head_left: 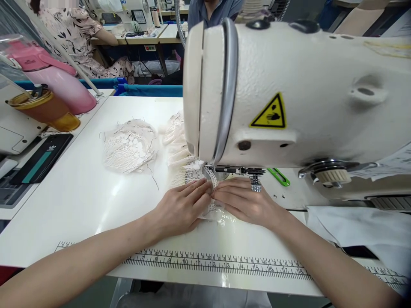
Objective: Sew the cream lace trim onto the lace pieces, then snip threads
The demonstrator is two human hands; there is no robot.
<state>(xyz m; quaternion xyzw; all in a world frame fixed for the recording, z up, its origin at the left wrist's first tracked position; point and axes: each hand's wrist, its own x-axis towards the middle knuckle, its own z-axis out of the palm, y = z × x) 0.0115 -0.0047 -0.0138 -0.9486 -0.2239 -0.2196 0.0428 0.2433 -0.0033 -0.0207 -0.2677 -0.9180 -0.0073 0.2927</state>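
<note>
Under the head of a white sewing machine (308,94) lies a strip of cream ruffled lace fabric (178,160). My left hand (184,205) presses on the lace with its fingers together, just in front of the needle area. My right hand (245,200) is at the right side of the same lace, fingers close together, its fingertips nearly meeting those of my left. A narrow lace band (210,176) curves up between the hands toward the presser area. The machine head hides the needle. Another cream lace piece (131,146) with loose threads rests left of the strip.
A ruler scale (199,262) runs along the table's front edge. Green snips (278,176) lie behind my right hand. White cloth (362,231) is at right. Left are a pink bottle (61,83), amber cup (48,109) and black case (41,159). Two people sit beyond.
</note>
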